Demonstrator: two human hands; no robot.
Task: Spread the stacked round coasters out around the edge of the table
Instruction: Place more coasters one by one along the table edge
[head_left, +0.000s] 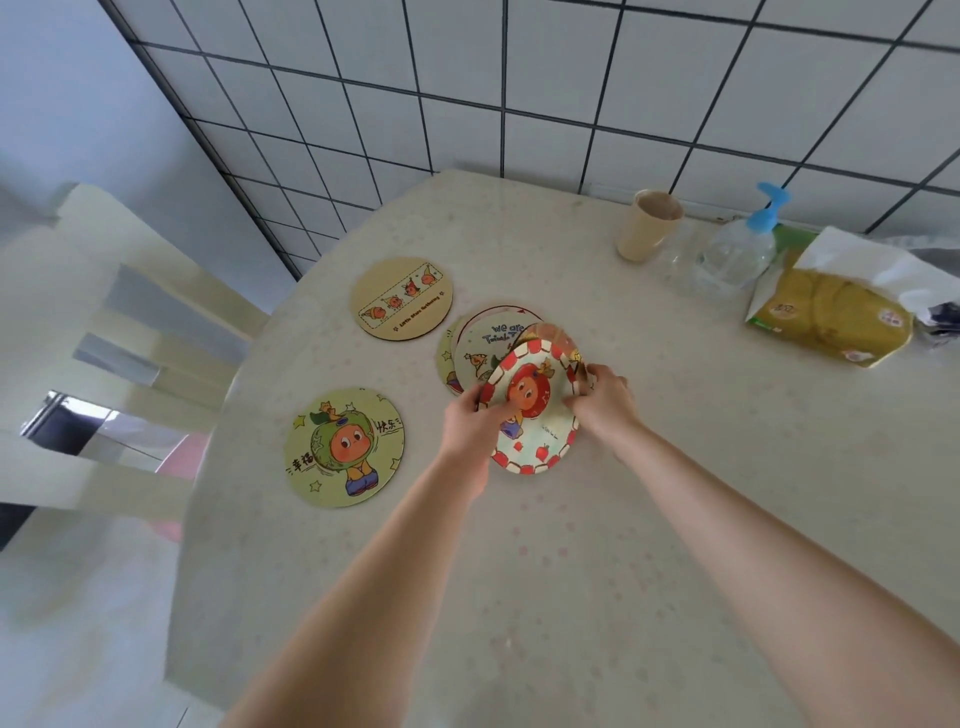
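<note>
A round coaster with a red-and-white rim (535, 415) is tilted up off the table, held at its left edge by my left hand (470, 421) and at its right edge by my right hand (605, 397). Behind it lies the rest of the stack (480, 340), fanned out, with a "we are" coaster on top. A green coaster with a cartoon figure (344, 447) lies flat near the table's left edge. A tan coaster with a row of small figures (401, 299) lies flat further back on the left.
The pale table (571, 571) stands against a tiled wall. A beige cup (647, 224), a clear pump bottle with a blue top (740, 244) and a yellow tissue pack (831, 317) sit at the back right. A cream chair (119, 332) stands at the left.
</note>
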